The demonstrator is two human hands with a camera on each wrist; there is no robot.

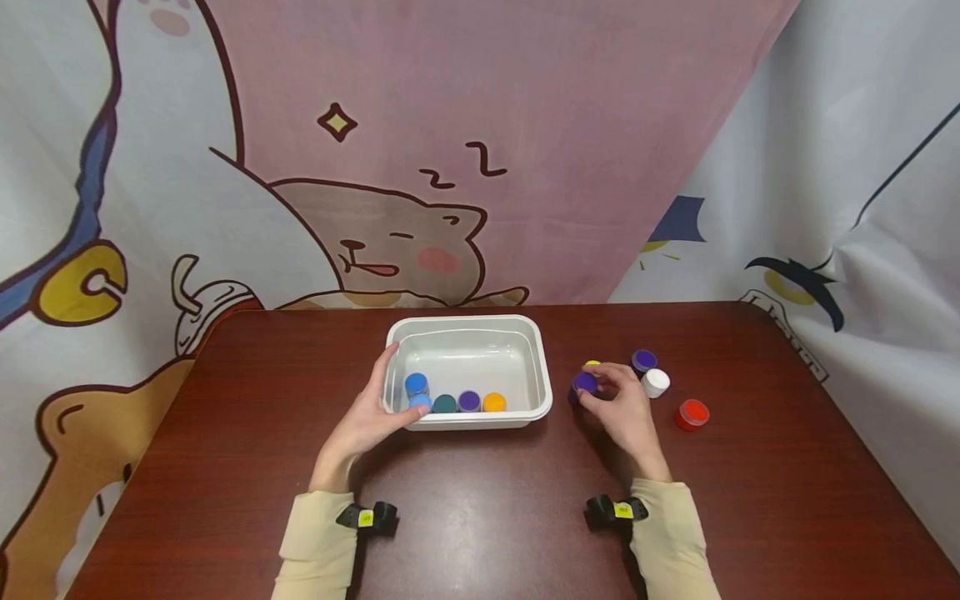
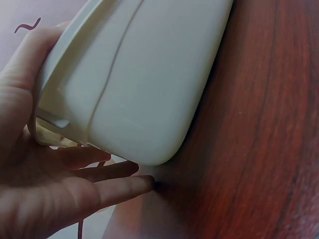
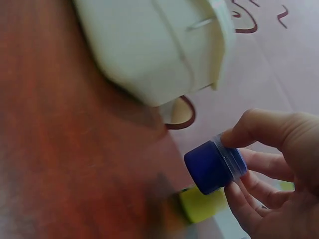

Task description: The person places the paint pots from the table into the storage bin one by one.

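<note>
A white plastic tray (image 1: 471, 423) stands on the table, with several small paint jars along its front side, among them a blue jar (image 1: 416, 384), a green jar (image 1: 445, 404) and an orange jar (image 1: 494, 402). My left hand (image 1: 375, 410) holds the tray's left end, thumb over the front rim; in the left wrist view the other fingers lie along its outer wall (image 2: 144, 89). To the right of the tray, my right hand (image 1: 624, 408) pinches a blue-purple paint jar (image 3: 212, 167) between thumb and fingers, raised off the table.
Around the right hand stand a partly hidden yellow jar (image 1: 592, 363), another purple jar (image 1: 643, 361), a white jar (image 1: 656, 383) and a red jar (image 1: 692, 414). The dark red wooden table (image 1: 480, 508) meets a printed cloth (image 1: 540, 167) at its back edge.
</note>
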